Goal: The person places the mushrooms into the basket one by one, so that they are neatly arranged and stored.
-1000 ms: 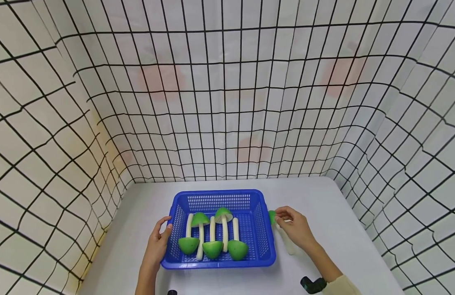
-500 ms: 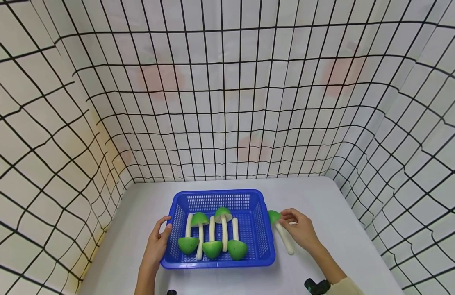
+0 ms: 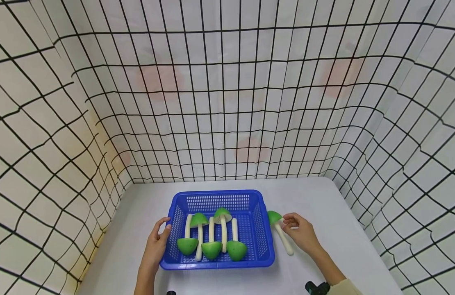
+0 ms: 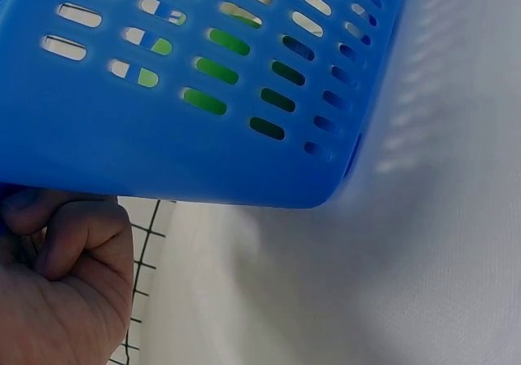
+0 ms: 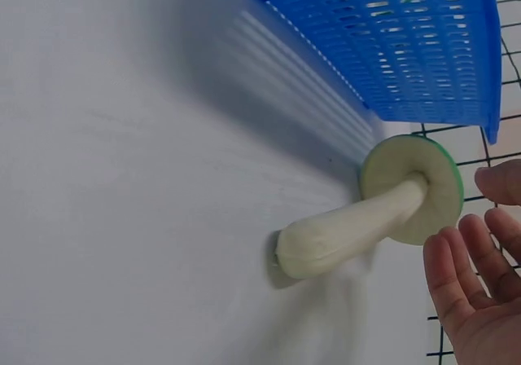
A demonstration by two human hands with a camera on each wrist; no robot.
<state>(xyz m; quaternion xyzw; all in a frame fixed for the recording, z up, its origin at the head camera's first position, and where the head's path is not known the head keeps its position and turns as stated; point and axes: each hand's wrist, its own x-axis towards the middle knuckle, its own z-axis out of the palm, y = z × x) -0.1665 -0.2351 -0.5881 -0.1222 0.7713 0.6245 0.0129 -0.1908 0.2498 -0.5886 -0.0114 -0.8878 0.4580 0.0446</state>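
Observation:
A blue plastic basket (image 3: 217,265) with slotted walls stands on the white table. Several toy mushrooms (image 3: 237,250) with green caps and white stems lie inside it, caps alternating front and back. My left hand (image 3: 156,244) grips the basket's left rim; in the left wrist view its fingers are curled at that rim. Outside the basket's right wall, another green-capped mushroom (image 3: 283,237) lies on the table, its pale stem (image 5: 350,228) towards the right wrist camera. My right hand (image 3: 302,233) is just right of that cap, fingers loosely bent, with nothing in its grasp.
Black wire grid (image 3: 227,102) over white sheeting encloses the table (image 3: 323,196) at the back and both sides. A black device (image 3: 317,288) sits at my right wrist. Inside the basket, bare floor shows right of the mushrooms.
My right hand has let go of the mushroom outside the basket and drawn slightly right. That mushroom now rests on the table. The left hand stays on the basket rim.

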